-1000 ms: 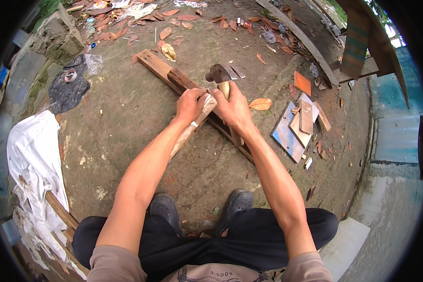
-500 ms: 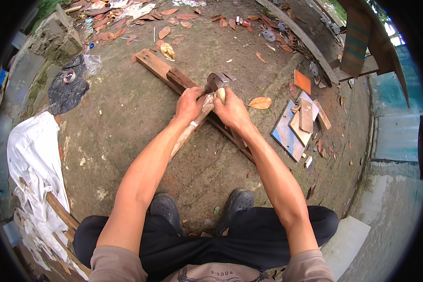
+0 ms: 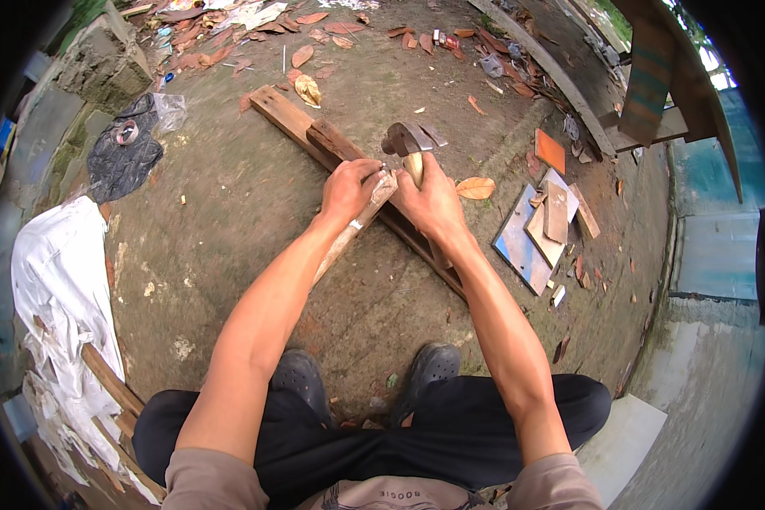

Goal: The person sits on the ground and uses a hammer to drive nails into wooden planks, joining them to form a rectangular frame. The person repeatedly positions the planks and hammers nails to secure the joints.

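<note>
My right hand is closed round the pale wooden handle of a claw hammer, close under its dark metal head. Beside it, my left hand is closed in a pinch at the end of a pale, worn wooden stick. A small glinting tip of what looks like a nail shows at those fingertips; the rest is hidden. The stick's upper end lies across a longer brown timber, which runs slantwise along the ground. A shorter dark wood piece lies along that timber.
Board offcuts and an orange tile lie to the right. A black plastic bag and a white cloth are on the left. Dry leaves litter the far ground. A wall bounds the right side.
The hammer head has risen away from my left fingertips, shifting slightly right and farther off. My right hand has moved a little right with it. My left hand stays at the stick's end.
</note>
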Demonstrator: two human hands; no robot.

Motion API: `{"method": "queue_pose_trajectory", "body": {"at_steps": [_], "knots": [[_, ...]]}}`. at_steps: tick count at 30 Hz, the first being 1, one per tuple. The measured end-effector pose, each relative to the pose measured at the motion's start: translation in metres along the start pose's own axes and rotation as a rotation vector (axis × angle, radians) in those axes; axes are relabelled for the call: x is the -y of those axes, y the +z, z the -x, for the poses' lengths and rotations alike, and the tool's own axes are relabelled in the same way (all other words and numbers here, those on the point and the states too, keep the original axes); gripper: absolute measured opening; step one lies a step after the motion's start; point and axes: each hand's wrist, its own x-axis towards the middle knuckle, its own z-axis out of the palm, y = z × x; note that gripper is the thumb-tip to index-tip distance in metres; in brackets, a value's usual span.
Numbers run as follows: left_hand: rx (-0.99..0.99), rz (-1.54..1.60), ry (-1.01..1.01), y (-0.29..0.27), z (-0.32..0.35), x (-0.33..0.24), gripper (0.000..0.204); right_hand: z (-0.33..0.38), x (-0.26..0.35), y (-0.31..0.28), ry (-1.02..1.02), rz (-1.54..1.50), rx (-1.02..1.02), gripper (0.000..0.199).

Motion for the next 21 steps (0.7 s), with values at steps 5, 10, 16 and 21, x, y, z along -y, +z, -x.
{"method": "queue_pose_trajectory", "body": {"at_steps": [5,10,16,21], "knots": [[0.014,-0.045,-0.022,-0.001,-0.002,-0.008,0.025,-0.001,-0.017,0.006,-0.018,0.116,0.021,0.044],[0.012,-0.028,0.002,-0.003,-0.001,-0.005,0.026,-0.001,-0.01,0.0,-0.041,0.012,-0.036,0.043],[0.046,-0.054,-0.031,0.001,-0.002,-0.007,0.026,0.002,-0.02,0.013,-0.075,0.105,-0.044,0.04],[0.018,-0.061,-0.013,-0.002,0.0,-0.002,0.026,0.001,-0.011,0.006,-0.091,0.005,-0.05,0.04]]}}
